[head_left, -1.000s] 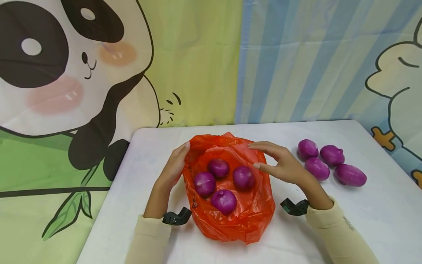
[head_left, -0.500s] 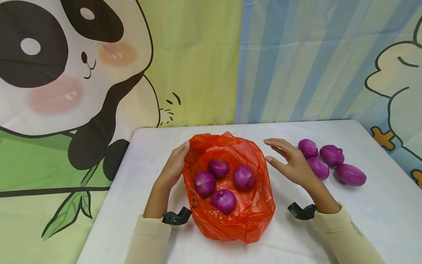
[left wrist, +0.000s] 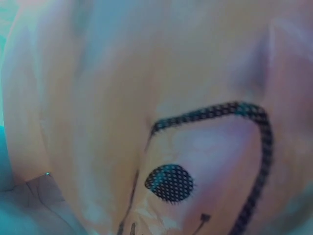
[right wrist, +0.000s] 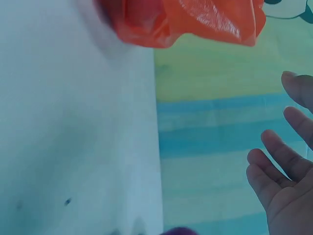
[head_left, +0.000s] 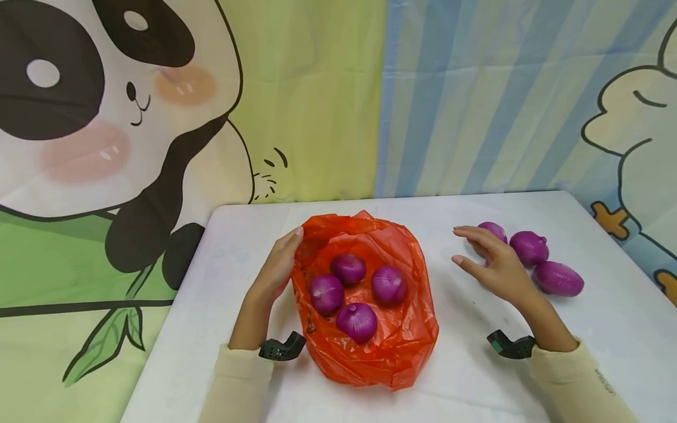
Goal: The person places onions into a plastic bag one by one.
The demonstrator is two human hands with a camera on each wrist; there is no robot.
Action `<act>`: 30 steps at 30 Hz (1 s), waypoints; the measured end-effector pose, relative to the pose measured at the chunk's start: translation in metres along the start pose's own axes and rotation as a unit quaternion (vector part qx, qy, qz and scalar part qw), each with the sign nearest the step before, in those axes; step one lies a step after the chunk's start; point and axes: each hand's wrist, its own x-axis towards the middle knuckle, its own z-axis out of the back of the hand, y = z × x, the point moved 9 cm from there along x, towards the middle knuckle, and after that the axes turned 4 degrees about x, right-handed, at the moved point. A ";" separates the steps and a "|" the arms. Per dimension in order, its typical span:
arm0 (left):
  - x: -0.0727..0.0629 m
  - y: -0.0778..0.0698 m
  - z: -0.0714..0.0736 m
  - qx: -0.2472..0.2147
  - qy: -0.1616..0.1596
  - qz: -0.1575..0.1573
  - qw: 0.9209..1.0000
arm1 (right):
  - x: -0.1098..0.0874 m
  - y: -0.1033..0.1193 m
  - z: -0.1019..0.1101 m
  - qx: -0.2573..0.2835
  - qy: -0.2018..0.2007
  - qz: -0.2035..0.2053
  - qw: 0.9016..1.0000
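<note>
A red plastic bag (head_left: 407, 343) stands wide at the mouth on the white table, with several purple onions (head_left: 388, 286) lying inside. My left hand (head_left: 277, 264) holds the bag's left rim; its fingers are mostly hidden behind the plastic. In the left wrist view the printed bag surface (left wrist: 210, 161) fills the picture. To the right of the bag, my right hand (head_left: 497, 267) is in the air with thumb and fingers spread apart, holding nothing. Several more onions (head_left: 557, 278) lie just beyond it, partly covered by the hand. The right wrist view shows the same hand (right wrist: 288, 191) with loosely bent fingers.
The white table (head_left: 465, 376) ends at a back edge against a printed cloth backdrop (head_left: 312, 106). A dark wrist camera (head_left: 282, 346) sits at the left wrist beside the bag, and another wrist camera (head_left: 511, 345) sits at the right wrist.
My right hand has left the bag's right rim and moved rightward to the loose onions, now covering some of them. The left hand and the bag have stayed in place.
</note>
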 end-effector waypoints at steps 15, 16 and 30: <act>-0.001 0.002 0.000 0.008 -0.003 0.009 1.000 | -0.032 -0.054 0.041 -0.089 -0.010 -0.128 0.988; -0.001 0.002 0.000 0.008 -0.003 0.009 1.000 | -0.033 -0.056 0.043 -0.089 -0.009 -0.132 0.987; -0.001 0.001 -0.001 0.008 -0.003 0.009 1.000 | -0.052 -0.086 0.057 -0.093 0.027 -0.195 0.976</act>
